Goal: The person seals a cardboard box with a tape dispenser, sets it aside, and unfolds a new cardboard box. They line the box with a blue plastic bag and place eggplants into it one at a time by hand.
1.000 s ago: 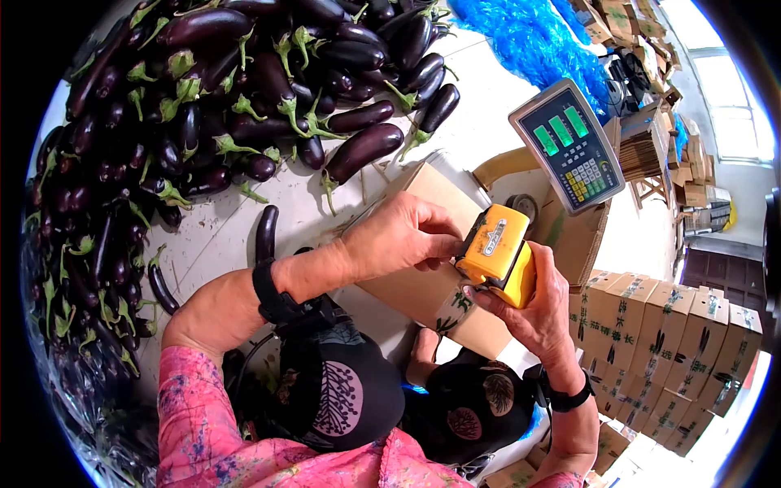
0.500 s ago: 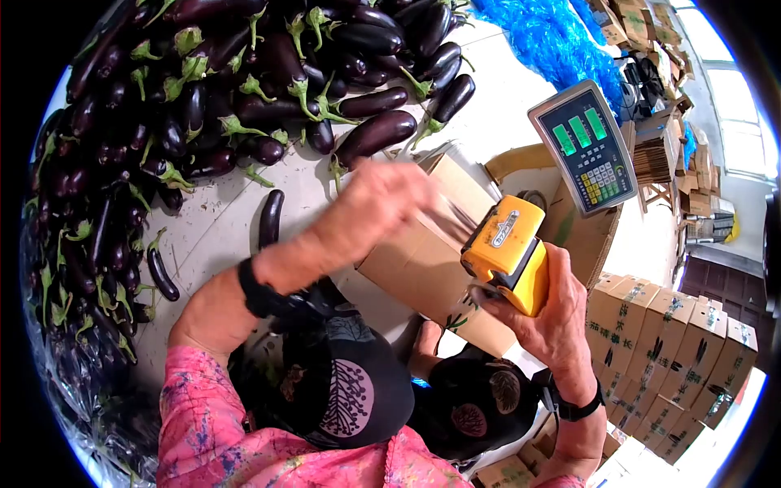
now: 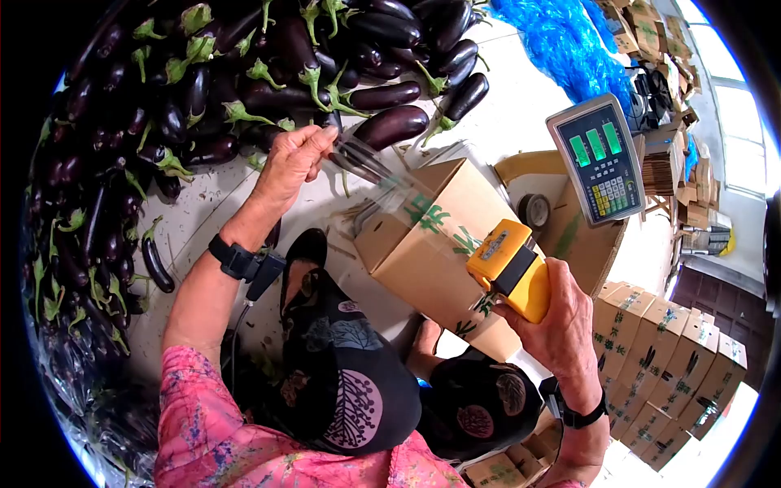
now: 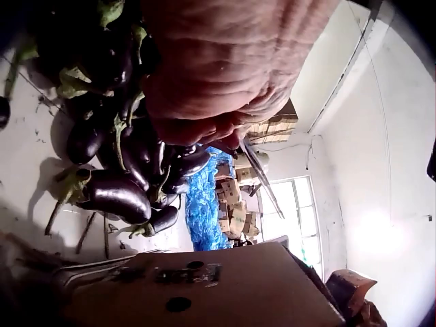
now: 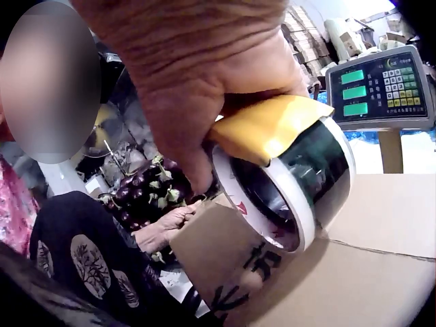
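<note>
My right hand (image 3: 561, 325) grips a yellow tape dispenser (image 3: 508, 264) over a closed cardboard box (image 3: 423, 281) with green printing. The dispenser carries a wide roll of tape (image 5: 323, 167), its white rim facing the right wrist camera. From the dispenser a clear strip of tape (image 3: 370, 167) stretches across the box top toward the far left. My left hand (image 3: 291, 167) pinches the strip's free end beyond the box's left edge, above the floor near the eggplants. The left wrist view shows the strip slanting out from under the fingers.
A large heap of eggplants (image 3: 203, 146) covers the floor at left. A scale display (image 3: 598, 159) with green readouts stands behind an open box (image 3: 569, 248). Stacked cartons (image 3: 659, 358) stand at right. Blue plastic film (image 3: 561, 49) lies at the back.
My left hand has moved left from beside the dispenser, drawing out a long strip of tape across the box. My right hand keeps hold of the dispenser, which has shifted slightly right and down.
</note>
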Demonstrator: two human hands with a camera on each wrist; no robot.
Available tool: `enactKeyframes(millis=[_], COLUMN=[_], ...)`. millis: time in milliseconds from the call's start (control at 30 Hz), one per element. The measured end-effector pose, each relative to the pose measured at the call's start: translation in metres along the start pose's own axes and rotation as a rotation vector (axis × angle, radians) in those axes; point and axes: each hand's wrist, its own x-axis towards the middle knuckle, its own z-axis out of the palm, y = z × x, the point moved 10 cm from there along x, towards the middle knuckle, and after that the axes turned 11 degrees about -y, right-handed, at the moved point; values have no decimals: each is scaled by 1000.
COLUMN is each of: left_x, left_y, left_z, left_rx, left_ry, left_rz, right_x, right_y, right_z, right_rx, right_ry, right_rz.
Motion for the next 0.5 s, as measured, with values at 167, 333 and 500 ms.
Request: enactKeyframes(millis=[167, 333, 500], left_x=[3, 8, 18], left_y=[-20, -56, -94], left_z=[2, 8, 47], left_rx=[138, 512, 790], left_ry=[21, 25, -50], left_rz=[-2, 11, 143], right_x=[9, 15, 16], right_y=[1, 0, -1], right_z=[6, 18, 24], right_rx=[-13, -75, -109], right_ry=[-38, -28, -37], right_rz=[26, 4, -3])
